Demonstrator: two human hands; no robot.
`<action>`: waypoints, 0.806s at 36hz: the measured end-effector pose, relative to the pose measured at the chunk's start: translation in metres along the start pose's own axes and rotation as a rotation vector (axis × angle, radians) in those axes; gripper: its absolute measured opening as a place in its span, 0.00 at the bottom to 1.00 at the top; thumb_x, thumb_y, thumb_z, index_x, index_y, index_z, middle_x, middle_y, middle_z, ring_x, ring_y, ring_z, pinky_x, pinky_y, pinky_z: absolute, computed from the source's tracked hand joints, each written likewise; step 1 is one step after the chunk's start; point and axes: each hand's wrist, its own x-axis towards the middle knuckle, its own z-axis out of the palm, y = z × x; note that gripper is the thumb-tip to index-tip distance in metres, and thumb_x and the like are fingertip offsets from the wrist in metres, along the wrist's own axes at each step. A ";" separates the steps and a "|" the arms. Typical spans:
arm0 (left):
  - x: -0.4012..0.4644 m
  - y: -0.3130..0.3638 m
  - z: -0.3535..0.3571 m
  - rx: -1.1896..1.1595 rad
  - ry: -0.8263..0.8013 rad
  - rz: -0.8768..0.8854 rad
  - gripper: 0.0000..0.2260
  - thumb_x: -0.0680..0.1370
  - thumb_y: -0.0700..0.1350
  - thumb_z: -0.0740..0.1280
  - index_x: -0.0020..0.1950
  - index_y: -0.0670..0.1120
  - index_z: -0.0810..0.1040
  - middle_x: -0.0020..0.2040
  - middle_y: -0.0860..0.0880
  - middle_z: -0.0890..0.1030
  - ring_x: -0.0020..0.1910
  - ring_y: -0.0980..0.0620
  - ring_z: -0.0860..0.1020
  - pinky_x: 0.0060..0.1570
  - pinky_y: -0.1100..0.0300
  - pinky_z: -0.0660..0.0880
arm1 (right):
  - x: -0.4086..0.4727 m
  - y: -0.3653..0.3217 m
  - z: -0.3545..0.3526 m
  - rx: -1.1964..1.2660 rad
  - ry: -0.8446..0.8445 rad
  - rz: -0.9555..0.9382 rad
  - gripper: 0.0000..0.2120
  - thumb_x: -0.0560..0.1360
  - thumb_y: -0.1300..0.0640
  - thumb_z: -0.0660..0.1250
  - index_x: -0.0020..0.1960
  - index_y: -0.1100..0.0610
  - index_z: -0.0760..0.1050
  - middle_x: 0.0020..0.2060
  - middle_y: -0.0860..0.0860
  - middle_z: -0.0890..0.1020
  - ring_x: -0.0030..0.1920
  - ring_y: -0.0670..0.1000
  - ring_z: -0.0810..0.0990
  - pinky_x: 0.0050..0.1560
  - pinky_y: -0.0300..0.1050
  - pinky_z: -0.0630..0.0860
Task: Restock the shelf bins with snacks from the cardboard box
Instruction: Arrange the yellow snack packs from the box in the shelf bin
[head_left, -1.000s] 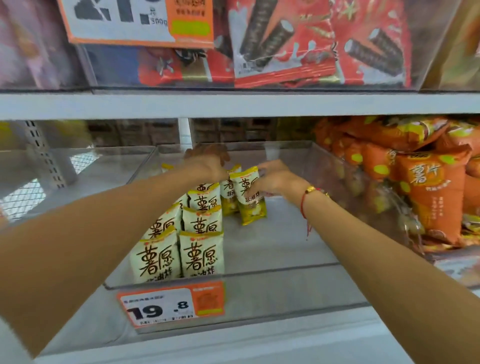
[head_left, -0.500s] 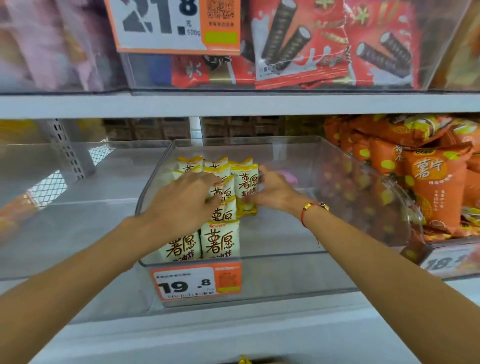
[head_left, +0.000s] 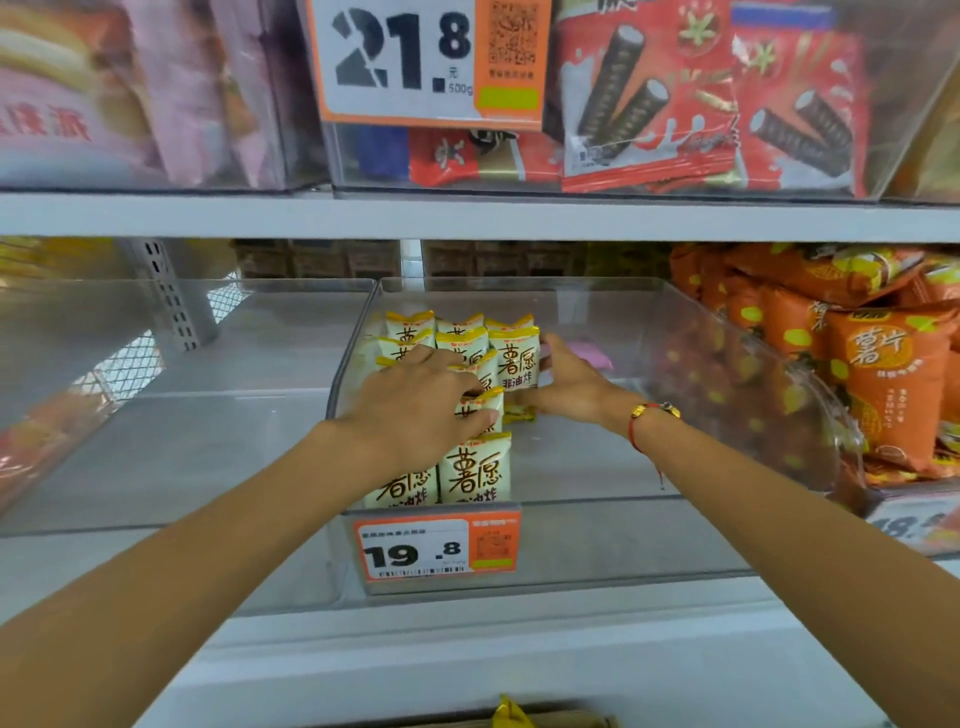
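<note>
**Both hands among the cream snack packs in the middle bin**

A grey metal shelf (head_left: 467, 215) ran across the whole view, with another shelf level below it. Beneath the upper shelf stood a clear plastic bin (head_left: 649, 530), open at the top, with a clear neighbouring bin (head_left: 156, 467) to its left. To its right a third bin held a heap of orange snack bags (head_left: 883, 374). Above the shelf, red wafer-roll bags (head_left: 675, 104) lay behind a large price tag (head_left: 415, 62) reading 21.8.

Inside the middle bin, cream-and-yellow snack packs (head_left: 475, 470) stood upright in rows along the left side, from the front wall back toward the rear. An orange price label (head_left: 439, 548) reading 19.8 was fixed to the bin's front.

The left hand (head_left: 415, 410) lay over the rows with its fingers spread and fairly straight, pressing on the pack tops. The right hand (head_left: 566, 387), with a red cord bracelet (head_left: 649, 421) at the wrist, curled its fingers against the right side of one upright pack (head_left: 514, 364) near the back, apparently gripping it.

At the bottom edge, a yellow wrapper tip (head_left: 506, 714) showed above what looked like a cardboard box (head_left: 571, 719).
</note>
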 end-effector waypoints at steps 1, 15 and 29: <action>-0.001 0.000 0.000 0.012 0.006 0.001 0.22 0.80 0.61 0.56 0.71 0.54 0.70 0.73 0.51 0.65 0.73 0.50 0.60 0.64 0.51 0.65 | -0.001 -0.001 -0.004 -0.001 -0.007 0.029 0.40 0.69 0.56 0.76 0.74 0.58 0.57 0.63 0.51 0.73 0.64 0.52 0.73 0.53 0.45 0.75; -0.099 0.015 -0.030 -0.158 0.513 0.161 0.10 0.78 0.49 0.63 0.56 0.52 0.81 0.55 0.55 0.82 0.55 0.51 0.79 0.47 0.56 0.76 | -0.139 -0.044 -0.041 -0.304 0.193 -0.315 0.11 0.73 0.58 0.72 0.54 0.49 0.79 0.46 0.44 0.78 0.44 0.43 0.76 0.46 0.30 0.68; -0.249 -0.003 0.062 -0.442 0.272 -0.127 0.08 0.79 0.49 0.64 0.53 0.62 0.77 0.51 0.69 0.74 0.53 0.69 0.71 0.42 0.76 0.63 | -0.265 -0.031 0.036 -0.473 -0.227 -0.284 0.09 0.77 0.50 0.67 0.57 0.45 0.77 0.56 0.39 0.76 0.58 0.40 0.69 0.59 0.41 0.69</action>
